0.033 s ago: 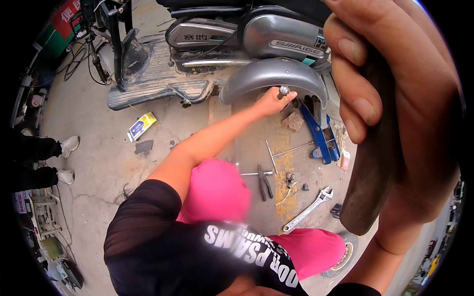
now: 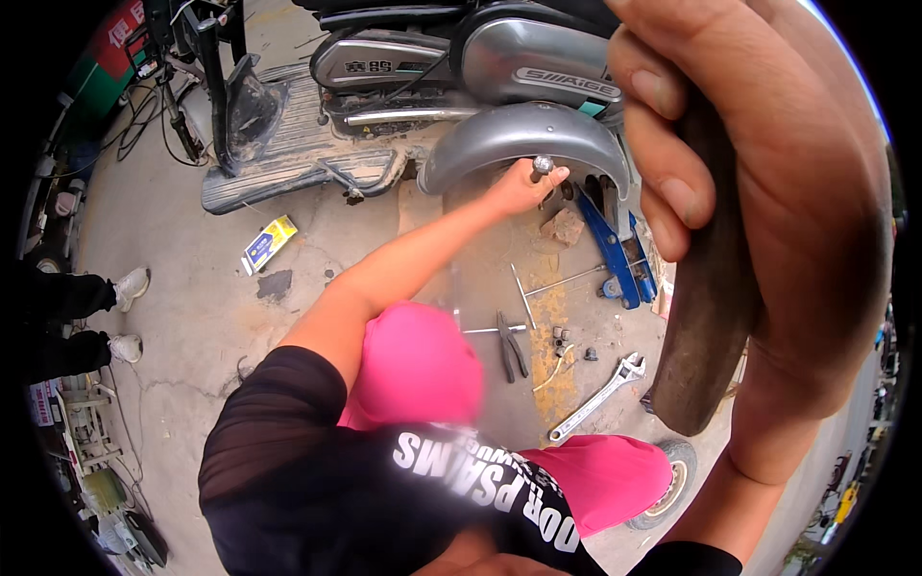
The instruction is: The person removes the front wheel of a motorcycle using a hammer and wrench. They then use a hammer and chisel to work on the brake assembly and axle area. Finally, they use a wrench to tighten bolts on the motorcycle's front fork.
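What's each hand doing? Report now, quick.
Left hand: closed, holding a metal tool with a shiny end.
Right hand: closed, holding a thick brown handle.

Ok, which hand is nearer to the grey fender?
Left. The left hand is at the arched opening of the grey fender, gripping a metal tool; the right hand is raised close to the camera, well apart from it, around a dark handle.

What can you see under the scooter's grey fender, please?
At the opening of the grey fender, the left grip holds a round-ended metal tool; a blue jack shows toward its right end. Whatever lies deeper is covered by the fender and grip.
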Demonstrator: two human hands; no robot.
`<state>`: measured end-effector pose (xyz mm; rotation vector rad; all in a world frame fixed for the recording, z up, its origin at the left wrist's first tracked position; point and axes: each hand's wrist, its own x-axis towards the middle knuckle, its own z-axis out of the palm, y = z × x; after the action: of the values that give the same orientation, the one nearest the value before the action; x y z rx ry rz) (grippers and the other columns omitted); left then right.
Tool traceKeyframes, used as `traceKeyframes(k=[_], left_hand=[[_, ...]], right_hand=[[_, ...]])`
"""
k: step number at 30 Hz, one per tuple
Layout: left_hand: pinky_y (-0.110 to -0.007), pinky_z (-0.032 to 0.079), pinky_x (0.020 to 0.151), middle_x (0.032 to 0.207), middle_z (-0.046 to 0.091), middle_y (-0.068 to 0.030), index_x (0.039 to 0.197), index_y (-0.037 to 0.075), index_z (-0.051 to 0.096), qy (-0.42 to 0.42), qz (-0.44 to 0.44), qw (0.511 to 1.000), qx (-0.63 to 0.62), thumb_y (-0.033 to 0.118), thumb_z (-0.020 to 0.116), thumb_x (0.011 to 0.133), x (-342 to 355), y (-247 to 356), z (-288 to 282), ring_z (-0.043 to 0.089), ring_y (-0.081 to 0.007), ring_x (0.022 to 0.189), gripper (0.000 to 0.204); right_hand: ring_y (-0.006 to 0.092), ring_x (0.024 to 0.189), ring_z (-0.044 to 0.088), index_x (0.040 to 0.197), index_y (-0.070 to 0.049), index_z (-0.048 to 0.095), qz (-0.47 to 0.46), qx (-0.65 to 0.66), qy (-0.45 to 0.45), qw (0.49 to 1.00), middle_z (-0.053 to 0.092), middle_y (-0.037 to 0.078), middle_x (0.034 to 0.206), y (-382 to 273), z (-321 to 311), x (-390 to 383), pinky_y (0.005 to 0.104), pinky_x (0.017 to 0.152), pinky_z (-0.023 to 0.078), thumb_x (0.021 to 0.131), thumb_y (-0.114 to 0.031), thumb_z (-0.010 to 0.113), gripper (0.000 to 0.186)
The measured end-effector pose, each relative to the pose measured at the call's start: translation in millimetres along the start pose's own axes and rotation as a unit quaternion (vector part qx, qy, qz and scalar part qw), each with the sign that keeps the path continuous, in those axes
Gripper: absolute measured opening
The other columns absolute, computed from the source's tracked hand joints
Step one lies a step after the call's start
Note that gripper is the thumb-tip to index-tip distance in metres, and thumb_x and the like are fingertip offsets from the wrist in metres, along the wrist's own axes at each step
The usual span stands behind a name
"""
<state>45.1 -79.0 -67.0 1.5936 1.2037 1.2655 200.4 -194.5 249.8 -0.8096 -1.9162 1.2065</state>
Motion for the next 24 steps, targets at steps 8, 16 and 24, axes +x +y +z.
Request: traceKeyframes(k=[8,16,24], left_hand=[[-0.033,0.046,0.066,0.075,0.061,-0.0061,0.094,0.0,0.061,0.025,0.017,0.999,-0.022,0.034,0.058,0.093,15.0,-2.7,10.9,0.057,-0.0156,0.072,0.034],[-0.026,0.044,0.06,0.074,0.057,0.0025,0.099,0.005,0.061,-0.034,-0.047,0.997,-0.052,0.035,0.056,0.094,18.9,4.4,4.4,0.052,-0.0069,0.07,0.031],[-0.031,0.047,0.065,0.077,0.062,-0.0037,0.111,0.003,0.062,0.008,0.07,0.997,-0.029,0.038,0.056,0.094,11.1,34.4,7.4,0.056,-0.0131,0.07,0.039]], right_hand=[[0.0118,0.052,0.047,0.097,-0.002,0.051,0.052,-0.115,-0.012,0.992,0.05,0.004,0.067,63.9,-11.6,1.3,0.0265,0.046,0.037,0.096,-0.029,0.056,0.028],[0.0083,0.043,0.045,0.098,-0.002,0.051,0.119,-0.181,-0.045,0.975,0.046,0.001,0.059,116.5,-12.9,-10.8,0.0263,0.038,0.037,0.097,-0.034,0.055,0.032],[0.0125,0.047,0.049,0.096,0.001,0.049,-0.116,-0.139,0.085,0.98,0.051,0.005,0.062,60.3,-4.2,-6.1,0.0272,0.044,0.04,0.1,-0.032,0.048,0.033]])
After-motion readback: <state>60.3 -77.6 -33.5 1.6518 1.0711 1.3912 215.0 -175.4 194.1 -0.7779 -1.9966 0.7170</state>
